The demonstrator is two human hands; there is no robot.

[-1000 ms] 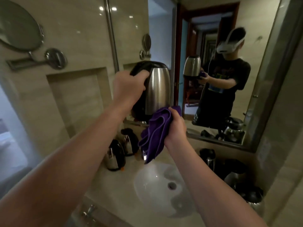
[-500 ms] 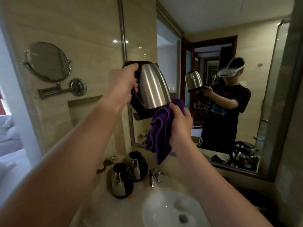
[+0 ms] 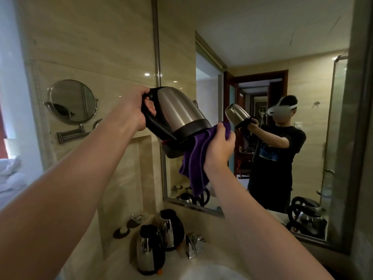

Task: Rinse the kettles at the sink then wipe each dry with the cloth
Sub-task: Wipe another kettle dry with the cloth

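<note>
Steel kettle held aloft before mirror, tilted base-up; black handle gripped by left hand. Purple cloth, soft, bunched in right hand, pressed under base. Polished wall judged slippery; handle safest hold.

We find no text, brand, number or sign that can be read. The print on the mirrored black shirt at far right is too blurred to make out.
</note>
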